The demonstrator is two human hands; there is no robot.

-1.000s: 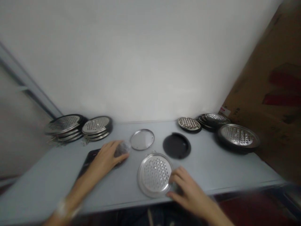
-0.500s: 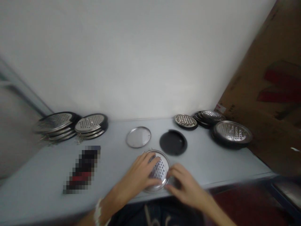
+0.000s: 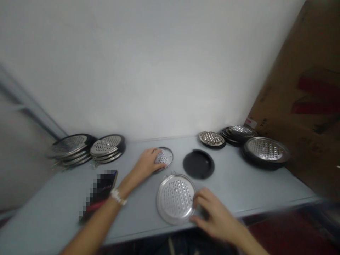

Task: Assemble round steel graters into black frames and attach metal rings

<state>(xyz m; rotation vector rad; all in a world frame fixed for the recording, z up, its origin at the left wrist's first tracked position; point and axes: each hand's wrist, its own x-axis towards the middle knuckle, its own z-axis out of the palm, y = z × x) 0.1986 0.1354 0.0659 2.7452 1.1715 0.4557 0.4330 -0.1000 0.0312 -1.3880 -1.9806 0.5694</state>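
My left hand (image 3: 149,162) reaches forward and grips a small perforated grater disc (image 3: 164,158) over the thin metal ring behind the larger grater. Thumb and fingers lie on opposite sides of the disc. Close to the table's front edge rests a round metal grater (image 3: 176,198) with rows of raised holes and small wire loops at its back rim. My right hand (image 3: 209,210) has curled fingers and thumb at this grater's right rim. A black round tray (image 3: 198,164) lies behind and to the right of it.
Stacked graters with black holders stand at the back left (image 3: 106,146) and farther left (image 3: 70,147). More graters sit at the back right (image 3: 211,139) and right (image 3: 265,150). A partly pixelated dark object (image 3: 99,193) lies left. Cardboard boxes (image 3: 297,141) border the right side.
My left hand has moved forward and left from the near grater to the thin ring, where a perforated disc now shows under its fingers. My right hand stays at the near grater's rim.
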